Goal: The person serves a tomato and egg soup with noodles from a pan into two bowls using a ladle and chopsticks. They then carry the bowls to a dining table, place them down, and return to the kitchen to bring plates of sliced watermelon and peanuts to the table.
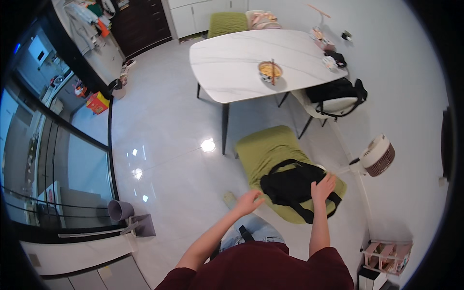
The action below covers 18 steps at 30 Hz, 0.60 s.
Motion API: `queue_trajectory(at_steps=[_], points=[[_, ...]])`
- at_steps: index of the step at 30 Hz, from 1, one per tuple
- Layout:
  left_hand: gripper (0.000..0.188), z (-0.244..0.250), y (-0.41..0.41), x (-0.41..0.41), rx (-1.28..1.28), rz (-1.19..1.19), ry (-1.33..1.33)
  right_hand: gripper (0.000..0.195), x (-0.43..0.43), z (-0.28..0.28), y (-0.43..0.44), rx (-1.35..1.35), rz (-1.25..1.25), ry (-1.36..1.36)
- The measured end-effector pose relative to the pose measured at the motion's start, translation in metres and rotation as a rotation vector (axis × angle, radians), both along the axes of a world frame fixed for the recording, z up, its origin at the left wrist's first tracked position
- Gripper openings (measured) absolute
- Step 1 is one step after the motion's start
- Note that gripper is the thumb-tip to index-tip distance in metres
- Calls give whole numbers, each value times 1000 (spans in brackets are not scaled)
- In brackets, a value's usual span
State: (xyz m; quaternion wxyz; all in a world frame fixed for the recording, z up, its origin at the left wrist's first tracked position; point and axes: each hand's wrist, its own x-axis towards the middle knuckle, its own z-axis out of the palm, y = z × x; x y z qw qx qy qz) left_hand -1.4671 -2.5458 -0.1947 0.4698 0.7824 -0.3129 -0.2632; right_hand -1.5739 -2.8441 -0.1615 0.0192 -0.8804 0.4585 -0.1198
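A black fabric bag with straps lies on a chair with a green cover, directly before me. My left hand is at the bag's left side, fingers slightly curled and apart, with nothing seen in it. Over the bag's right edge is my right hand, its thumb spread from the extended fingers. It holds nothing that I can see; whether it touches the cloth is unclear. One black strap hangs toward me over the chair's near edge.
Beyond the chair stands a white marble-look table bearing a bowl of food with chopsticks. A fan stands at the right. Another chair holds a black bag. A bin and dustpan are at the left, by glass doors.
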Motion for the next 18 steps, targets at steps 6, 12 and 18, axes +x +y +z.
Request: queue_trajectory(at_steps=[6, 12, 18], points=[[26, 38, 134, 137, -152, 411, 208, 77, 196, 10, 124, 140, 384, -167], [16, 35, 314, 290, -116, 814, 197, 73, 438, 36, 262, 302, 678, -289], [24, 97, 442, 395, -12, 1095, 304, 68, 631, 70, 454, 387, 1079, -450]])
